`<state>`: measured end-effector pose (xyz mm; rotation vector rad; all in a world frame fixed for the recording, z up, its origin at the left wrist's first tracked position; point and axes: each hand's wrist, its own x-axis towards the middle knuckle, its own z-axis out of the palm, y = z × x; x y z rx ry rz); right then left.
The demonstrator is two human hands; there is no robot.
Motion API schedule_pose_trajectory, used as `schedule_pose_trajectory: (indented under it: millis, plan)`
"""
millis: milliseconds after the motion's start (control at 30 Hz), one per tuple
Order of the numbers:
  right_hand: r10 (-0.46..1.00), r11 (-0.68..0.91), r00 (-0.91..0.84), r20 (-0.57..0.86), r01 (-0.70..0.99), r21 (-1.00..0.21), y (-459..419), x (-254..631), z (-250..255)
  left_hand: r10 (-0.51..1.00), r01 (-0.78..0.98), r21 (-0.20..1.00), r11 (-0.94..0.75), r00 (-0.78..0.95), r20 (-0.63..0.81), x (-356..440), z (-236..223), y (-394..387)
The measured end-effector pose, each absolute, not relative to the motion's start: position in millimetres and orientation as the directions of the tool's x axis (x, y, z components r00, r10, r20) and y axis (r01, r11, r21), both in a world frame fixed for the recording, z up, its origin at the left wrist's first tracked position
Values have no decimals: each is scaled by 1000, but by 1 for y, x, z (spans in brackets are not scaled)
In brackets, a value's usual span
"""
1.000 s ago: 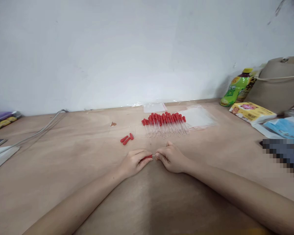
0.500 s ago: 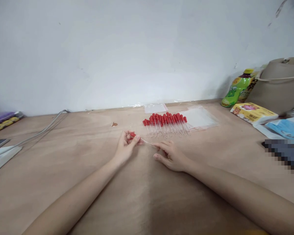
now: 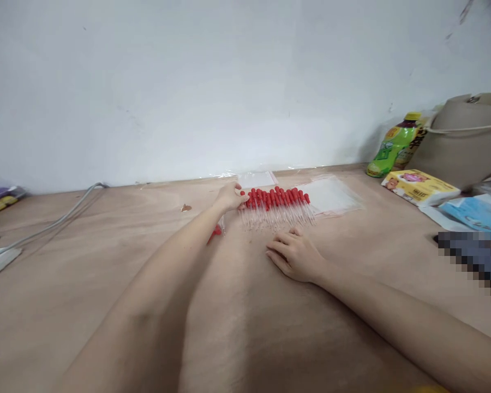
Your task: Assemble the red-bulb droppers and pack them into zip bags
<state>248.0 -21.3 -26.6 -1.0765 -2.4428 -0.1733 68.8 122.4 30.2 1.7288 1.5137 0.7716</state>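
A row of droppers [image 3: 294, 206] with red bulbs and clear, thin tubes lies side by side on the table. My left hand [image 3: 230, 197] is at the row's left end, with thumb and forefinger closed about the red bulb of the outermost dropper [image 3: 242, 193]. Below that wrist, a separate dropper [image 3: 215, 232] lies partly hidden by the forearm. My right hand [image 3: 294, 254] rests on the tabletop in front of the row, fingers loosely bent and apart, holding nothing.
Clear plastic bags [image 3: 333, 195] lie behind the row at right, with another bag [image 3: 257, 179] by the wall. Farther right stand a green bottle [image 3: 393, 146], a yellow box [image 3: 419, 186] and a beige bag [image 3: 466, 142]. A grey cable [image 3: 61, 221] crosses the left side.
The dropper that was held between both hands now lies on the table by my left forearm. My left hand has reached forward to the row; my right hand has shifted slightly right.
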Motion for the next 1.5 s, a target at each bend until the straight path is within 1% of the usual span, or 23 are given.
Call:
schedule_pose_trajectory:
  millis: [100,167,233,300,333,433,467,567,633,700,767,933,1033,1133,1267,1367,1433,1500]
  plan:
    - [663,685,-591,460,726,-55,-21,248,-27,991,645,758,-96,135,11,73,29,127]
    - [664,685,-590,460,726,-57,-20,248,-27,990,685,716,-131,128,60,70,32,127]
    - [665,684,-584,466,726,-66,-20,247,-27,977,742,638,-205,120,173,60,34,122]
    - [670,677,-570,476,732,-78,-21,247,-27,939,806,517,-288,132,318,42,33,111]
    - [676,669,-557,482,739,-84,-21,247,-28,922,829,470,-304,132,363,31,31,103]
    - [698,625,-501,512,775,-94,-22,244,-28,892,863,376,-336,163,423,-8,20,73]
    - [707,606,-476,523,789,-100,-22,242,-28,894,871,373,-320,147,424,-20,14,62]
    - [743,553,-403,535,819,-152,-15,229,-26,938,834,491,-251,83,337,-48,-2,38]
    - [781,515,-356,513,831,-208,-4,214,-21,953,796,563,-223,56,299,-56,-10,30]
    - [830,455,-303,469,854,-253,11,195,-13,961,766,607,-213,51,272,-58,-15,28]
    - [873,378,-245,422,886,-269,28,174,-4,968,758,620,-203,59,245,-56,-17,29]
    - [966,213,-163,202,943,-255,62,130,13,975,763,622,-174,45,217,-48,-17,29]
    - [983,163,-137,121,955,-246,73,115,14,974,747,645,-160,12,228,-44,-19,27]
    - [987,155,-141,75,960,-232,79,108,12,967,749,642,-165,-7,256,-41,-22,27]
    - [988,151,-145,46,964,-220,81,105,13,956,730,667,-152,-62,286,-41,-26,28]
    - [988,155,-148,51,963,-221,72,113,18,944,704,698,-133,-124,305,-43,-25,27]
    - [984,171,-154,94,961,-216,61,126,20,922,713,685,-148,-151,356,-42,-22,21]
    - [969,210,-178,173,959,-188,48,146,21,899,741,637,-213,-107,424,-38,-20,13]
